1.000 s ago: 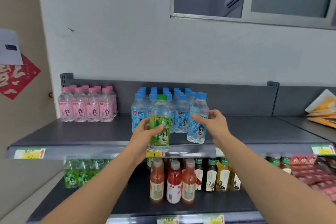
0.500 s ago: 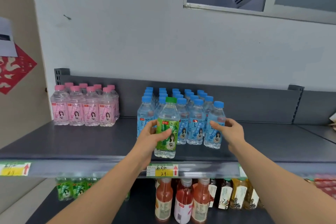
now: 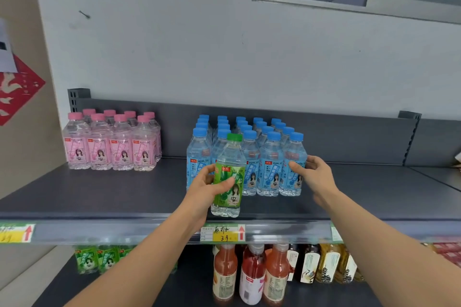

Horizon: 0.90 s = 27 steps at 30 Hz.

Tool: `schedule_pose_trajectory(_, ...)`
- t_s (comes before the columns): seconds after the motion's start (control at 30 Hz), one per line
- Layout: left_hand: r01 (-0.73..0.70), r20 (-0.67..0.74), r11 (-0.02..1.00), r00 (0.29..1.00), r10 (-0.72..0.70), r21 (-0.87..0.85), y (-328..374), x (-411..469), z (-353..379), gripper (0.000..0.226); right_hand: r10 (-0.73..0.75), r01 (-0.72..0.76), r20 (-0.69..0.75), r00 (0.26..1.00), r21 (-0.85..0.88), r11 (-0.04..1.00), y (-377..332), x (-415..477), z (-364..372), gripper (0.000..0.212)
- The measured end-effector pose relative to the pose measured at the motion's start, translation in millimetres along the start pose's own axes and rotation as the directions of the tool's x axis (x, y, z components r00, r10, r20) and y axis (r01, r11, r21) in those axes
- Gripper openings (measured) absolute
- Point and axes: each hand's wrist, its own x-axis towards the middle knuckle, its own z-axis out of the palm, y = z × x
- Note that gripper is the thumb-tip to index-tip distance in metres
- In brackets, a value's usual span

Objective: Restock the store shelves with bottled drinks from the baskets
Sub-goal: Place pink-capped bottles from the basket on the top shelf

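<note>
Top shelf [image 3: 104, 197], front edge.

- Left hand [image 3: 203, 189] grips the green bottle [image 3: 228, 177] round its label, thumb across the front. The bottle is upright, cap up, label out.
- The green bottle sits just in front of the blue bottles [image 3: 270, 157], near the shelf lip and above the price tag [image 3: 223, 233]. Cannot tell if its base is down on the shelf or a shade above it.
- Right hand [image 3: 313, 177] cups the end bottle [image 3: 291, 172] at the front right of the blue block, thumb on the label and fingers curved round the side. It looks like steadying or squaring the row.

Step in hand, as I read it: seating the green bottle without upsetting the blue block.

- Set the base flat before letting go; the lip is close, so push it back from the edge.
- Keep the right hand bracing the blue front row, because the bottles are packed touching and a nudge could tip several.
- Keep the label facing out.
- Placement is doubtful. More green bottles [image 3: 99, 259] stand on the shelf below, left. The pink bottles [image 3: 109, 149] stand well apart from the blue, and that gap may suit a green row better.
</note>
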Motion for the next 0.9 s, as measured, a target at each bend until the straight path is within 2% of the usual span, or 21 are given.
schedule_pose_trajectory(0.07,0.005,-0.002,1.0,1.0,-0.005,0.01,-0.4,-0.7,0.7,0.057,0.017,-0.017,0.012,1.0,-0.011,1.0,1.7,0.5,-1.8,0.044)
schedule_pose_trajectory(0.23,0.014,0.007,1.0,1.0,-0.014,0.003,1.3,-2.5,3.5,0.057,0.057,-0.052,0.052,0.997,-0.083,0.995,2.9,-0.2,-6.2,0.047)
schedule_pose_trajectory(0.4,0.027,0.022,1.0,0.999,-0.027,0.003,0.7,-1.9,3.2,0.046,0.055,-0.046,0.05,0.997,-0.161,0.986,0.1,-5.9,-2.6,0.053)
schedule_pose_trajectory(0.5,0.029,0.025,1.0,0.999,-0.029,0.011,0.0,-1.7,0.4,0.046,0.036,-0.042,-0.032,0.999,-0.225,0.974,3.8,-9.8,4.2,0.056)
schedule_pose_trajectory(0.63,0.027,0.027,1.0,0.999,-0.027,0.0,0.4,-4.0,-2.0,0.045,-0.083,0.007,-0.212,0.974,-0.338,0.941,5.9,-20.9,13.7,0.045)
schedule_pose_trajectory(0.7,0.02,0.024,1.0,1.0,-0.019,-0.004,1.8,-7.5,-1.7,0.046,-0.139,0.052,-0.229,0.963,-0.351,0.935,3.0,-33.7,19.4,0.04)
schedule_pose_trajectory(0.77,0.011,0.021,1.0,1.0,-0.011,0.005,3.6,-15.0,-0.3,0.049,-0.17,0.112,-0.151,0.974,-0.334,0.936,-3.2,-52.3,26.5,0.031)
schedule_pose_trajectory(0.83,-0.004,0.013,1.0,1.0,0.004,0.004,5.1,-26.1,1.3,0.051,-0.148,0.149,0.022,0.989,-0.24,0.959,-10.4,-73.6,34.7,0.026)
schedule_pose_trajectory(0.9,-0.023,0.001,1.0,1.0,0.023,0.007,6.9,-41.1,2.5,0.05,-0.103,0.136,0.223,0.969,-0.138,0.981,-19.2,-97.9,43.2,0.033)
